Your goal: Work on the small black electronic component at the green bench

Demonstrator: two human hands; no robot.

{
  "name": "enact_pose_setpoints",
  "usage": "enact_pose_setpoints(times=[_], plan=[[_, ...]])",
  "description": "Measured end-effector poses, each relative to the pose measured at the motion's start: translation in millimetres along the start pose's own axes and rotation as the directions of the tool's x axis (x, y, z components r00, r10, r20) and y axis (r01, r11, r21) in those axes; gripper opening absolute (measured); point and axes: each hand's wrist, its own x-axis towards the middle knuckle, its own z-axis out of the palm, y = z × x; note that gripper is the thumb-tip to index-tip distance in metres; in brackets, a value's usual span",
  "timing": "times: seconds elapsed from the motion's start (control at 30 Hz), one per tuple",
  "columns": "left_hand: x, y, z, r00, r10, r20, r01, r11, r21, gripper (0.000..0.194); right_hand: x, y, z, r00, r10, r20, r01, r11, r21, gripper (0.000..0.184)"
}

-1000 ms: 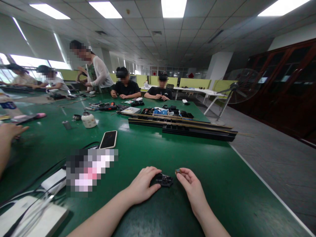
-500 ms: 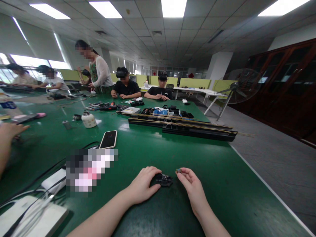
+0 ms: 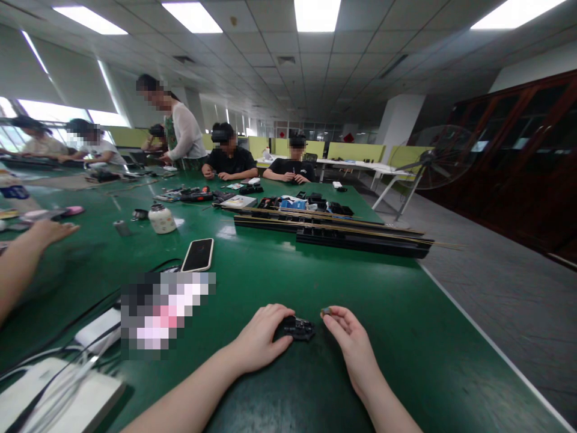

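Note:
Low in the middle of the view, my left hand grips a small black device part against the green table. Its upper face shows fine pale details, too small to make out; its left end is hidden under my fingers. Just to the right, my right hand pinches a tiny greyish-brown piece between thumb and forefinger. That piece is apart from the black part, with a narrow gap between them. I cannot tell its exact kind.
A phone, a patterned jar and cables with a white power strip lie to the left. Long black rails with thin rods lie beyond my hands. A co-worker's arm reaches in at left; several people sit farther off.
My hands and what they hold stay in place. The co-worker's arm at the left has moved further right over the table. The standing person's arm has shifted slightly.

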Motion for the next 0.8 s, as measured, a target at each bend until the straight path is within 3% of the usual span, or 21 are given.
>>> enact_pose_setpoints(times=[0.5, 0.8], plan=[[1.4, 0.0, 0.5, 1.000, 0.006, -0.004, -0.006, 1.000, -0.007, 0.038, 1.4, -1.6, -2.5, 0.998, 0.029, 0.048, -0.029, 1.000, 0.005, 0.039], [1.1, -1.6, 1.6, 1.000, 0.003, -0.008, -0.003, 1.000, -0.008, 0.039, 0.1, -1.0, 0.2, 1.000, 0.017, -0.001, -0.017, 1.000, 0.025, 0.038]])
